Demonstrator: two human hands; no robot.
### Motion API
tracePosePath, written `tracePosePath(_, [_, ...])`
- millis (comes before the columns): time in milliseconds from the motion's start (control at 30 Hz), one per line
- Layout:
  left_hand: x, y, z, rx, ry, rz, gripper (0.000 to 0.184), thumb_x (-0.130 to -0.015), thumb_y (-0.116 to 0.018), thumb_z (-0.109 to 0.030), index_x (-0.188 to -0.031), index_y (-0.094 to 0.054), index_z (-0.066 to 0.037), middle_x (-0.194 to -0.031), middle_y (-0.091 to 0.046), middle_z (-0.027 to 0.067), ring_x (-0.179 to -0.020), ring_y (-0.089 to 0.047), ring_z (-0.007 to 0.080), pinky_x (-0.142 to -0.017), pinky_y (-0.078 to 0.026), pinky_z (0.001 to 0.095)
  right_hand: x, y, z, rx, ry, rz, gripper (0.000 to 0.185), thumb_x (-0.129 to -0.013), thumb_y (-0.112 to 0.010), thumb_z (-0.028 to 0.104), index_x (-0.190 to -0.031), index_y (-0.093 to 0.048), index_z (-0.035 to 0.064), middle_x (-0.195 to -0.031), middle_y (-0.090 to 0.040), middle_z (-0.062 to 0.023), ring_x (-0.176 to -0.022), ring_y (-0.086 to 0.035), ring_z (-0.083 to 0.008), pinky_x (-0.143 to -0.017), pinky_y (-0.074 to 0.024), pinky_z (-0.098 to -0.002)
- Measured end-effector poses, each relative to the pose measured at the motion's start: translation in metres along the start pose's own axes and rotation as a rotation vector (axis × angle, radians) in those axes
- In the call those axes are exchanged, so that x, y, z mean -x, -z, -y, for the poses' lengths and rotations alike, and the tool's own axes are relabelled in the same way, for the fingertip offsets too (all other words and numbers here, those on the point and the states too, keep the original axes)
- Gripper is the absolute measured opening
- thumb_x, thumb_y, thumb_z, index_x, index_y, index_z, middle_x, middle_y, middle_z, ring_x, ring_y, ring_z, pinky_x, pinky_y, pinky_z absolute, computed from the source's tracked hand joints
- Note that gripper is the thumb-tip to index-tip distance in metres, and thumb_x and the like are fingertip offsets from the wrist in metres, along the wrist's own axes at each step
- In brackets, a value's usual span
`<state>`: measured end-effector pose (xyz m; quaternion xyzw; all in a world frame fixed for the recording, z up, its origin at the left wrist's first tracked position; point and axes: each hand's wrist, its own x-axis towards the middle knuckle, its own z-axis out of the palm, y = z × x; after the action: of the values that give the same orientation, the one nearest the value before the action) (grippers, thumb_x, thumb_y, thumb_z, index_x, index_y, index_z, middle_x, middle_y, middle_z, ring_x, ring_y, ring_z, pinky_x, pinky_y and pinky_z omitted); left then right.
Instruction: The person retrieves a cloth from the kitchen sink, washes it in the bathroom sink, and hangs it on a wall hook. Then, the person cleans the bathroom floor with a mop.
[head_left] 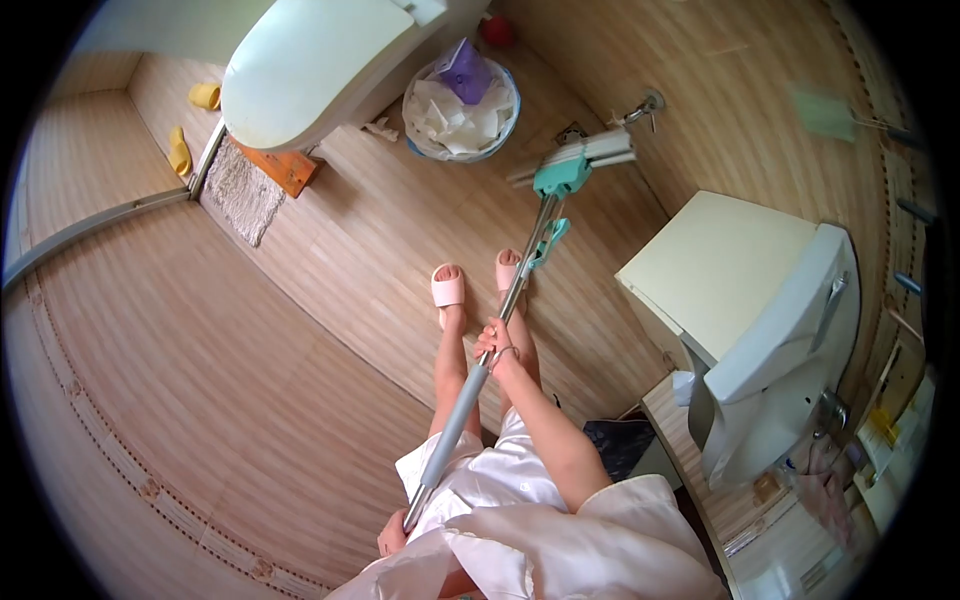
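Observation:
A mop (461,412) with a grey grip and a metal pole slants up and to the right across the view. My right hand (495,341) is closed round the pole just above the grey grip. Lower down, my left hand (393,535) is wrapped round the pole's end by my clothing. The teal mop head (563,176) is at the far end, near the wall and the floor drain, its pale strip slightly blurred. A teal lever sits on the pole below the head.
A toilet (300,70) stands at the top left, beside a lined waste bin (461,108) with paper and a purple wrapper. An orange wooden stool (284,170) and a shaggy mat (243,192) lie near it. On the right are a cream cabinet (716,265) and a washbasin (770,400).

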<state>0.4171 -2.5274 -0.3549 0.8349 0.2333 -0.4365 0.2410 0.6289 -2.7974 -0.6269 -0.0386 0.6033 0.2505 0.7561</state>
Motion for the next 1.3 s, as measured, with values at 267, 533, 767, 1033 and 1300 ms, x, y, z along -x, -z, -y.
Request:
tracePosePath(267, [-0.039,0.007,-0.029,-0.31,0.045,0.143,0.025,-0.07,-0.055,-0.022,-0.093,-0.053,-0.01,-0.073,-0.059,0.0197,-0.069,-0.057,0.0365,-0.06,-0.045,0.0448,0.003,-0.033,0.019,-0.032,0.144,-0.094,0.033,-0.078,-0.052,0.03,-0.052,-0.036,0.0161,-0.039,-0.027,0.0039,-0.034,-0.03,-0.0105,-0.037,-0.0306,-0.0241])
tracePosePath(533, [-0.074,0.0,-0.047,-0.491,-0.044,-0.162,0.016,-0.064,-0.06,-0.015,-0.076,-0.05,-0.013,-0.061,-0.057,0.0093,-0.057,-0.057,0.0289,-0.049,-0.043,0.04,-0.026,-0.031,0.054,0.091,0.219,-0.016,0.036,-0.077,-0.057,0.037,-0.055,-0.036,0.0187,-0.04,-0.025,0.0071,-0.034,-0.028,-0.0078,-0.035,-0.0255,-0.0214])
tracePosePath(767, [-0.105,0.026,-0.042,-0.53,-0.147,-0.241,0.022,-0.058,-0.061,-0.007,-0.076,-0.048,-0.011,-0.062,-0.056,0.0084,-0.057,-0.056,0.0278,-0.05,-0.042,0.0379,-0.035,-0.041,0.051,0.02,0.231,0.007,0.033,-0.079,-0.052,0.03,-0.055,-0.032,0.0181,-0.041,-0.022,0.0067,-0.034,-0.025,-0.0074,-0.035,-0.0246,-0.0223])
tracePosePath(1033, [-0.107,0.028,-0.043,-0.548,-0.139,-0.185,0.026,-0.058,-0.064,-0.01,-0.079,-0.048,-0.011,-0.065,-0.057,0.0089,-0.061,-0.056,0.0285,-0.054,-0.042,0.0386,-0.031,-0.033,0.056,0.007,0.247,0.031,0.029,-0.076,-0.05,0.024,-0.054,-0.032,0.018,-0.04,-0.022,0.0068,-0.035,-0.025,-0.0073,-0.035,-0.0229,-0.0219])
tracePosePath(1300, [-0.098,0.021,-0.039,-0.546,-0.099,-0.182,0.025,-0.061,-0.065,-0.012,-0.082,-0.05,-0.012,-0.064,-0.057,0.0084,-0.06,-0.057,0.0279,-0.054,-0.043,0.0384,-0.035,-0.021,0.046,-0.004,0.225,0.008,0.03,-0.078,-0.048,0.026,-0.053,-0.031,0.0186,-0.039,-0.022,0.0064,-0.033,-0.024,-0.0072,-0.034,-0.0231,-0.0215])
